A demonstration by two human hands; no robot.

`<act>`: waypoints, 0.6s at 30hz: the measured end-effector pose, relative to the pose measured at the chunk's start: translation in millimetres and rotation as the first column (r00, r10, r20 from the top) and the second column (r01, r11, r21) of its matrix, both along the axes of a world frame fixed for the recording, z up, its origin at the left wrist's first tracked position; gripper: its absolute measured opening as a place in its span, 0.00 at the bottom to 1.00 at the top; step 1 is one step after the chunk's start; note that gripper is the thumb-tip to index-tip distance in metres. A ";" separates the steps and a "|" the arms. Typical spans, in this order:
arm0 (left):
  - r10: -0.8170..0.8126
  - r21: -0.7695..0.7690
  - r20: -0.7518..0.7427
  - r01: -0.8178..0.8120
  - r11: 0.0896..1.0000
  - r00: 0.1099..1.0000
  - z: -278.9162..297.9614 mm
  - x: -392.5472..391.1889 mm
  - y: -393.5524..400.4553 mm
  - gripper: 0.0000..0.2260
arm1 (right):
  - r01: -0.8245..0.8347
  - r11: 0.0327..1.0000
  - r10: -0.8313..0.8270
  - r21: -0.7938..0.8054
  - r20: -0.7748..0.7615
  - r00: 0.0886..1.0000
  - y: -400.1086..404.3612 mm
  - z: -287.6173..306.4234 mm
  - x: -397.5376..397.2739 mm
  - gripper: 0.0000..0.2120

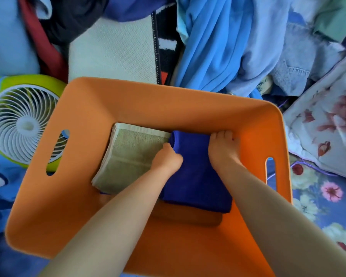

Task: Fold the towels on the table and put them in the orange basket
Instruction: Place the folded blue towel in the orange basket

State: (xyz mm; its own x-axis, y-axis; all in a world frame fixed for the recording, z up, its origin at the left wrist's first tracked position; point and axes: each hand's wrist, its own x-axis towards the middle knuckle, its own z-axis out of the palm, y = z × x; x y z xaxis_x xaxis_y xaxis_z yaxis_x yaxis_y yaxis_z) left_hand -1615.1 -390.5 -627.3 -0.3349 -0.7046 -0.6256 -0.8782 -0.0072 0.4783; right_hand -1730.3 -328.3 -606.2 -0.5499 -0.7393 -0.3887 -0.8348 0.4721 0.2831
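Note:
The orange basket (pixel 128 100) fills the middle of the head view. Inside it a folded beige towel (pixel 126 156) lies on the left of the floor. A folded dark blue towel (pixel 196 176) lies to its right, on top of an orange folded piece (pixel 188 217). Both my arms reach down into the basket. My left hand (pixel 167 157) grips the blue towel's left edge, fingers curled under it. My right hand (pixel 224 145) holds the towel's far right corner, fingertips tucked over the edge beside the basket wall.
A white and green fan (pixel 22 122) lies left of the basket. A heap of blue, white and dark clothes (pixel 228 47) lies behind it. A floral pillow (pixel 328 126) sits to the right on a flowered blue cover (pixel 312 198).

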 end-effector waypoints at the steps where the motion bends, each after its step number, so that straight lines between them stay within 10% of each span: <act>1: -0.038 -0.052 0.021 0.039 0.998 0.999 -2.5 0.1 4.3 0.14 | -0.013 1.000 0.013 -0.003 -0.032 0.999 5.1 -4.4 3.3 0.17; 6: -0.127 -0.274 0.045 0.135 0.952 0.991 -17.7 3.0 17.4 0.11 | -0.154 0.981 0.152 -0.118 -0.024 0.988 12.6 -19.2 12.9 0.16; 11: -0.126 -0.354 0.204 0.193 0.915 0.971 -18.1 5.3 24.7 0.17 | 0.109 0.986 -0.070 -0.130 0.273 0.959 36.6 -42.1 27.3 0.26; 15: -0.428 -0.648 0.536 0.680 0.343 0.727 -14.6 24.6 19.9 0.20 | 0.129 0.979 -0.077 -0.159 0.297 0.952 47.7 -52.9 27.4 0.29; 18: -0.540 -0.633 0.490 0.705 0.320 0.685 -14.0 29.5 16.5 0.23 | 0.141 0.969 -0.081 -0.200 0.282 0.956 50.6 -55.7 30.1 0.29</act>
